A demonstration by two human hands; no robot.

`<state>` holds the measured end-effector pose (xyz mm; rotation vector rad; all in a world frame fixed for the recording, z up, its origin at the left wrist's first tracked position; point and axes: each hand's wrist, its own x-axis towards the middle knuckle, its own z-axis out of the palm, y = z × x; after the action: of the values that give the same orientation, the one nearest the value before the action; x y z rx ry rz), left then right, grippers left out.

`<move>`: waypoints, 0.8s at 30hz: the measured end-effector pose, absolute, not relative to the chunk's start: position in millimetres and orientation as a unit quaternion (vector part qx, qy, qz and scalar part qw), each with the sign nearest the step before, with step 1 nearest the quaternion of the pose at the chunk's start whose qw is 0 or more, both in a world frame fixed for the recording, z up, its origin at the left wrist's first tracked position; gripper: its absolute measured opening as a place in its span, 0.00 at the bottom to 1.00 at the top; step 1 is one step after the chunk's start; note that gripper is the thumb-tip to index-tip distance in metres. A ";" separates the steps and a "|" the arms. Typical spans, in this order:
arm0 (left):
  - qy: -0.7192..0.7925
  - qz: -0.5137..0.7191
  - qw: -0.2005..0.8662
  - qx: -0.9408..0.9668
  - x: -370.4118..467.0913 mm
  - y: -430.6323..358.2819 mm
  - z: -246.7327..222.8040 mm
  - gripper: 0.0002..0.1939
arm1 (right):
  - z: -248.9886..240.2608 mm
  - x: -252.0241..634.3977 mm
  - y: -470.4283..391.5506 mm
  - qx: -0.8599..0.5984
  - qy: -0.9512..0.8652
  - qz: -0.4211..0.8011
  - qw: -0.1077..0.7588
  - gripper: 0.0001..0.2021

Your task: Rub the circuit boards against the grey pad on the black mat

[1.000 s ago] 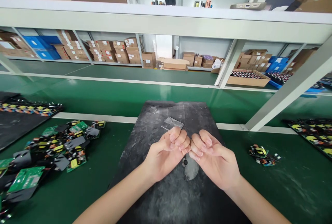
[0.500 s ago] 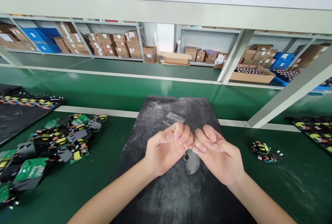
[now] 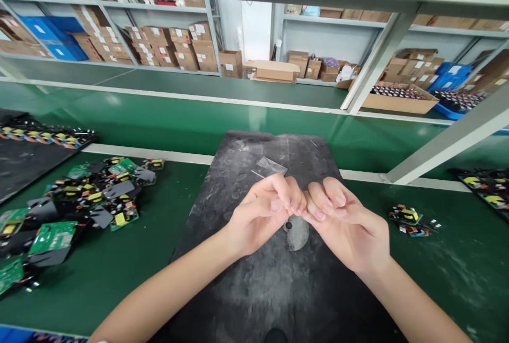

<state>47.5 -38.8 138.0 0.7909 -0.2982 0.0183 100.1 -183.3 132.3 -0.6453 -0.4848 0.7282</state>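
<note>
Above a worn black board (image 3: 254,290), my left hand (image 3: 260,218) and my right hand (image 3: 350,226) meet with their fingers curled inward. The bent fingers of both touch each other at the middle. Whatever lies between them, if anything, is hidden by the fingers. Just beyond the hands, a small clear flat piece (image 3: 272,166) rests on the board. Below the fingertips, the board bears a pale round patch (image 3: 298,237) with a small dark spot at its edge.
Circuit boards (image 3: 95,194) lie heaped on the green bench (image 3: 131,284) at left. A few small boards (image 3: 409,218) sit at right. A slanted metal post (image 3: 433,152) rises at the right. Cardboard boxes (image 3: 199,51) fill the shelves behind.
The view has tilted down, so the bench and shelves appear higher. Both hands stay together with fingers curled, shifted slightly up and right in the picture.
</note>
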 end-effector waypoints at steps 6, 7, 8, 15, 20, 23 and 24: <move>-0.151 0.032 0.894 0.421 46.2 -38.8 135.9 0.04 | 133.4 100.6 -183.7 -0.327 -0.222 0.342 0.853 0.10; -0.149 0.034 0.893 0.424 46.1 -38.8 135.8 0.04 | 133.4 100.5 -183.8 -0.327 -0.222 0.342 0.853 0.10; -0.147 0.033 0.892 0.425 46.0 -38.8 135.9 0.04 | 133.4 100.5 -184.0 -0.325 -0.223 0.343 0.852 0.10; -0.122 -0.028 0.935 0.330 46.5 -36.9 139.9 0.05 | 133.0 100.2 -187.5 -0.305 -0.221 0.362 0.853 0.09; -0.088 -0.056 0.958 0.268 48.1 -36.4 141.3 0.08 | 132.5 101.0 -188.4 -0.317 -0.209 0.364 0.851 0.11; -0.067 -0.069 0.969 0.229 48.7 -37.1 141.7 0.10 | 132.3 101.6 -188.1 -0.307 -0.200 0.369 0.854 0.11; -0.062 -0.074 0.971 0.219 48.7 -37.1 141.8 0.11 | 132.2 101.9 -188.0 -0.303 -0.197 0.371 0.855 0.11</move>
<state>48.7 -37.1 141.8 0.4425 -0.1248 -0.1489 101.9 -188.0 132.2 -0.6371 -0.4135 0.7804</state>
